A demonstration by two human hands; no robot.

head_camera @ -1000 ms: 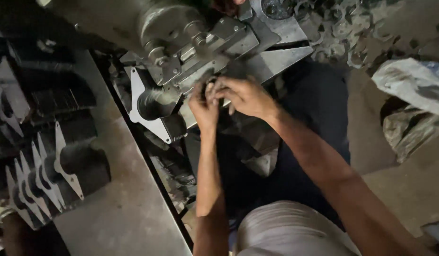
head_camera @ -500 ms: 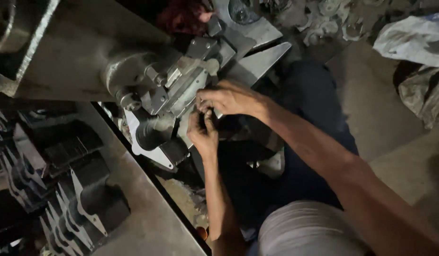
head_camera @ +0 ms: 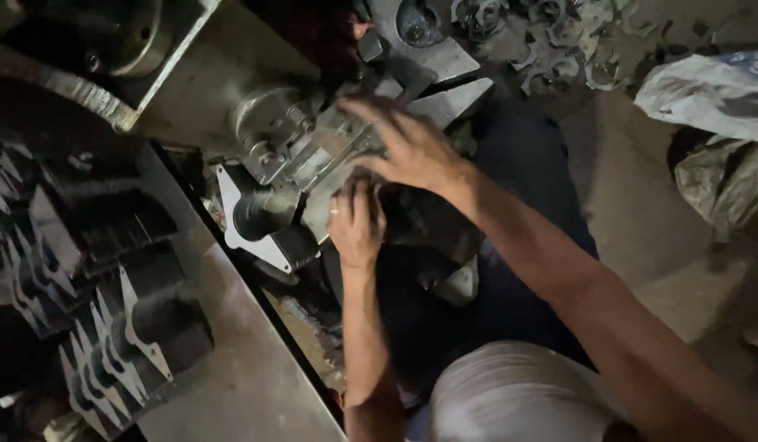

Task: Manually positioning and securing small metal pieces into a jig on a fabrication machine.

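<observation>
My left hand, a ring on one finger, presses with curled fingers against the lower edge of a grey metal clamping fixture on a machine. My right hand lies over the top of that fixture with its fingers spread and holds nothing that I can see. A metal casting with a round bore and a pointed white flange sits clamped in the fixture, just left of my left hand. What my left fingers grip is hidden under the hand.
Stacks of several like castings fill a dark shelf at the left, beside a grey metal bench surface. Metal scrap pieces lie on the floor at the top right. A white sack lies at the right.
My right hand has left its pinch beside my left hand and spread over the top of the fixture. My left hand stays at the fixture's lower edge. The view has shifted.
</observation>
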